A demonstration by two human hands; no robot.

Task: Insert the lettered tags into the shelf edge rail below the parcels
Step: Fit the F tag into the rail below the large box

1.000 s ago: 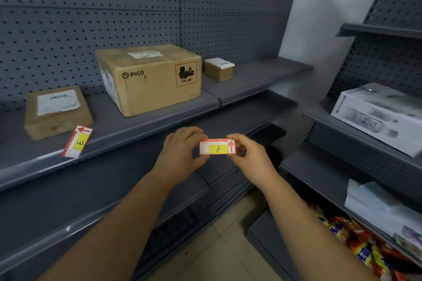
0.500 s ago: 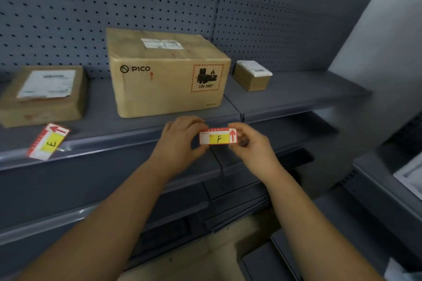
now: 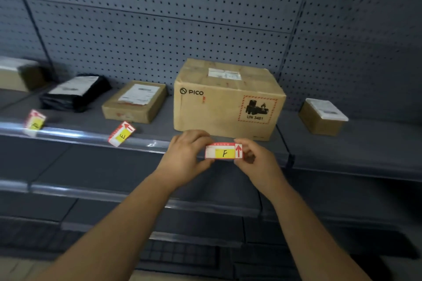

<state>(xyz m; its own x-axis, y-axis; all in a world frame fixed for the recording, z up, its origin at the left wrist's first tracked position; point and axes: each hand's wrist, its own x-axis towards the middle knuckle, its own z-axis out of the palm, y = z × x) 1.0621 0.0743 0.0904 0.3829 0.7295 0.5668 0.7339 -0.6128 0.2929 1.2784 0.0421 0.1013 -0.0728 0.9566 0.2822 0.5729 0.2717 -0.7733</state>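
Observation:
A red-and-white tag with a yellow patch lettered F (image 3: 223, 151) is pinched at its two ends between my left hand (image 3: 186, 155) and my right hand (image 3: 255, 159). I hold it level, right at the clear shelf edge rail (image 3: 91, 135), just below the big PICO cardboard parcel (image 3: 226, 100). Another tag lettered E (image 3: 121, 134) lies tilted on the shelf lip under a flat brown parcel (image 3: 134, 102). A third, blurred tag (image 3: 34, 121) sits further left below a black bag parcel (image 3: 75, 93).
A small brown box (image 3: 323, 116) stands on the shelf to the right, and a blurred box (image 3: 19, 74) at the far left. A grey pegboard wall (image 3: 182, 29) backs the shelf. Lower grey shelves (image 3: 205, 209) run beneath my forearms.
My view has swung left, bringing the black bag and a third tag into sight. Both hands have carried the F tag up to the rail below the PICO parcel.

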